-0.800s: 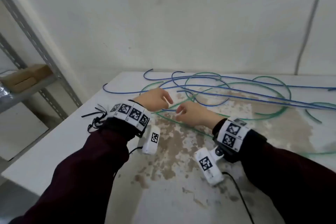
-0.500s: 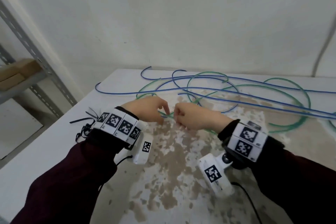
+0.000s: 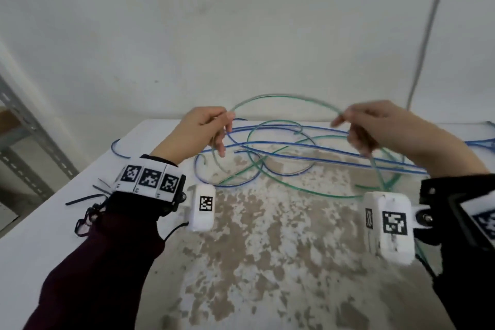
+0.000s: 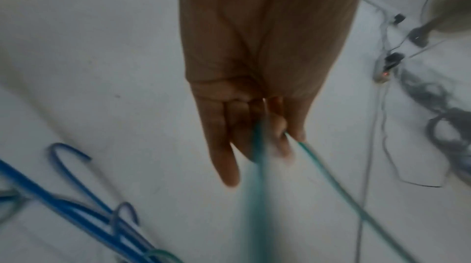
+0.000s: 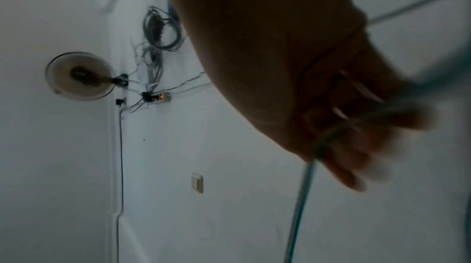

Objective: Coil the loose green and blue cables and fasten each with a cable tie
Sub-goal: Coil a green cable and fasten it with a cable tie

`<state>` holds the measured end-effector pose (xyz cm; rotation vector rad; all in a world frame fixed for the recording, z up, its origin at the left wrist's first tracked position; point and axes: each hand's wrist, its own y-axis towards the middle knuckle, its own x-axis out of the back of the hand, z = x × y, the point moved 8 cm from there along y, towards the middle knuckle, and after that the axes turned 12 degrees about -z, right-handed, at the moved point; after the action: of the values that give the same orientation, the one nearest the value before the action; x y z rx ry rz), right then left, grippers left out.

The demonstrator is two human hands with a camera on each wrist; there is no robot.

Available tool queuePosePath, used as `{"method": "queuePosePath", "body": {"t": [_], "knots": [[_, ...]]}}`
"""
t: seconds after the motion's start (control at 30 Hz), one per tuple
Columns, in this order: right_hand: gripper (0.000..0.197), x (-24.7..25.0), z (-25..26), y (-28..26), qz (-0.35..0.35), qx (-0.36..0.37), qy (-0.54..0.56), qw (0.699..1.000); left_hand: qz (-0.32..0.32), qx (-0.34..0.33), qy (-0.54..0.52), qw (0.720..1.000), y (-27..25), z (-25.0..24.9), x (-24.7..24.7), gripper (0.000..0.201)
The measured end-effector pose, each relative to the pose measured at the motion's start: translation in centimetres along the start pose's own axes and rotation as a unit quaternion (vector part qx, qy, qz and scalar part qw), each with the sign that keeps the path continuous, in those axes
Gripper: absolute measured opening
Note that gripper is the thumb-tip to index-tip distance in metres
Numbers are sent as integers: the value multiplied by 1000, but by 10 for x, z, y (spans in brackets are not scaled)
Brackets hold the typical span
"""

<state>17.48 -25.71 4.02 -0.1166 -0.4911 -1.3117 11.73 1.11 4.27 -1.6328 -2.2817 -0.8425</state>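
A green cable (image 3: 284, 98) arches in the air between my two raised hands. My left hand (image 3: 206, 127) pinches it at the left end of the arch, and a short tail hangs down from the fingers. My right hand (image 3: 361, 126) holds the cable at the arch's right end, and the cable runs down past the wrist to the table. In the left wrist view the green cable (image 4: 331, 174) leaves the pinching fingertips (image 4: 288, 140). More green loops and the blue cable (image 3: 308, 146) lie tangled on the white table (image 3: 48, 244). Black cable ties (image 3: 85, 199) lie by my left forearm.
The table top is worn brown in the middle (image 3: 257, 236). A white wall stands right behind the table. A grey metal shelf frame (image 3: 24, 136) stands to the left. A thin grey cord (image 3: 428, 24) runs down the wall at right.
Both hands were close together low over the table at the green cable. Now they are raised and spread apart, with a stretch of the green cable lifted into an arch between them.
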Motion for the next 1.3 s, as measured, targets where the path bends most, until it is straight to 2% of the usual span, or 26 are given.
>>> {"method": "queuePosePath", "body": {"t": [0.07,0.1,0.17,0.2,0.3,0.33,0.4,0.47,0.53,0.6,0.67,0.8,0.9,0.97,1.03,1.1,1.17,1.3], "knots": [[22,-6,-17,-17,81,-22,-138,987,-36,-40,36,998,-4,-20,-9,33],[20,-5,-20,-23,78,-11,-193,978,-47,-67,57,995,-7,-32,-16,33],[32,4,-12,-28,15,32,-262,964,-55,-103,75,990,-14,-51,-30,34],[37,8,-6,-30,-19,46,-259,965,-49,-115,80,989,-18,-59,-37,33],[47,26,9,-37,-142,44,-147,978,-44,-151,84,984,-29,-78,-52,29],[52,34,14,-39,-187,59,-141,970,-49,-163,82,982,-31,-82,-54,27],[61,46,25,-42,-245,111,-236,934,-49,-180,91,978,-32,-89,-58,24],[59,45,32,-44,-237,143,-345,897,-36,-185,98,977,-32,-95,-63,21],[46,35,31,-43,-185,150,-379,894,-38,-191,98,976,-30,-100,-68,20],[34,21,31,-42,-145,176,-358,905,-35,-197,86,976,-28,-105,-74,20],[24,12,35,-44,-133,202,-291,926,-20,-199,54,978,-27,-108,-81,19],[24,29,36,-40,-208,218,-226,926,21,-163,-30,986,-21,-98,-85,20],[26,46,30,-36,-231,188,-208,932,55,-145,24,988,-22,-89,-91,18],[27,57,32,-37,-252,182,-193,930,67,-160,93,980,-26,-87,-99,13],[28,71,36,-39,-274,181,-177,928,73,-158,114,978,-27,-84,-104,12],[31,76,33,-37,-257,157,-153,941,77,-121,53,988,-27,-83,-106,13],[37,74,24,-34,-218,112,-88,966,65,-91,-60,992,-26,-87,-103,13],[35,51,17,-30,-146,68,37,986,9,-26,-275,961,-26,-94,-97,13]]}}
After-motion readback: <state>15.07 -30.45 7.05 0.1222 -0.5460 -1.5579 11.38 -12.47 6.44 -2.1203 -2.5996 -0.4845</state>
